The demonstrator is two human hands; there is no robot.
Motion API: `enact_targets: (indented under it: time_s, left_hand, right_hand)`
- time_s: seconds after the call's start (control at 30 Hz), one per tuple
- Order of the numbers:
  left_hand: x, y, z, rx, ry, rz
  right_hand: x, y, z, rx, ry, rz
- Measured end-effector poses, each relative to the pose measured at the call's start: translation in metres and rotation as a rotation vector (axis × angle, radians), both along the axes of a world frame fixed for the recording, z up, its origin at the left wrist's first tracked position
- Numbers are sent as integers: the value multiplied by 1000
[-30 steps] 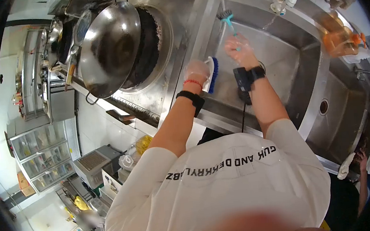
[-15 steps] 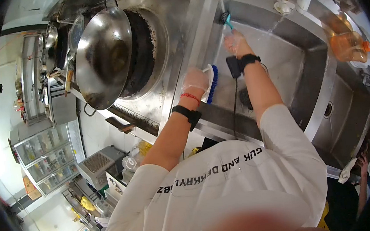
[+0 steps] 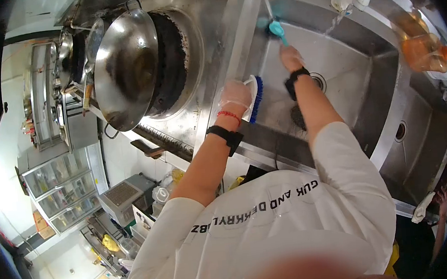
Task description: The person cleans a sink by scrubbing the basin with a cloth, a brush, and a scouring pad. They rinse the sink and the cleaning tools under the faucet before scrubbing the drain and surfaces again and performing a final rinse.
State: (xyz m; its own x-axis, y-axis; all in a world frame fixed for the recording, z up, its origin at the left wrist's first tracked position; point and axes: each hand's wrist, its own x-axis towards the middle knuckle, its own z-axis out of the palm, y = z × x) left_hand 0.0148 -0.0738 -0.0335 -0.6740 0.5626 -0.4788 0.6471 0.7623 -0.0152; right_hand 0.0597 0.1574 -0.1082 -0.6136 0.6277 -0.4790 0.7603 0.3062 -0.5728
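My left hand (image 3: 235, 94), in a clear plastic glove, is closed around a white scrub brush (image 3: 254, 91) with blue bristles, held at the sink's near-left rim. Over the large steel sink basin (image 3: 340, 49), my right hand (image 3: 291, 57) is closed on the handle of a teal dish brush (image 3: 276, 28). The teal back of its head faces up, close to the far-left corner, and its bristles are hidden. A dark scouring pad (image 3: 298, 117) lies in the basin below my right forearm, near the drain (image 3: 316, 82).
Water runs from the faucet (image 3: 341, 5) at the back. A large wok (image 3: 126, 68) sits tilted on the stove to the left. An orange jug (image 3: 424, 53) stands at right, beyond a second basin (image 3: 395, 159). Another person's hand (image 3: 441, 200) shows at lower right.
My right hand has drawn slightly back and turned its wrist, so the dish brush's teal back now faces up instead of its dark bristles. My left hand has hardly moved.
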Motion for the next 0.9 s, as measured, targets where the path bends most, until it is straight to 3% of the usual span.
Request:
enact_targets:
  time_s: [0.1, 0.17, 0.27, 0.37, 0.47, 0.5, 0.57, 0.7, 0.77, 0.9]
  left_hand:
    - [0, 7, 4, -37, -14, 58]
    - [7, 20, 39, 16, -76, 209]
    - [3, 13, 26, -48, -10, -66]
    - [10, 22, 49, -28, -44, 131]
    - [2, 10, 16, -77, -41, -33]
    - [4, 12, 20, -73, -32, 32]
    - [10, 20, 36, -64, -16, 160]
    - [10, 13, 36, -28, -51, 128]
    - [14, 29, 62, -18, -49, 227]
    - [11, 21, 49, 25, -36, 199]
  right_hand:
    - [22, 18, 6, -110, -230, 67]
    - [37, 14, 13, 22, -179, 89]
    - [38, 14, 24, 50, -46, 49]
    - [19, -2, -3, 6, 72, -114]
    - [-13, -7, -27, -155, 107, -312]
    - [-20, -11, -30, -233, 106, -377]
    - [-26, -19, -34, -130, 59, -328]
    - [-4, -11, -26, 77, 19, -145]
    - [7, 12, -25, 123, -42, -10]
    - [35, 20, 13, 54, -193, 204]
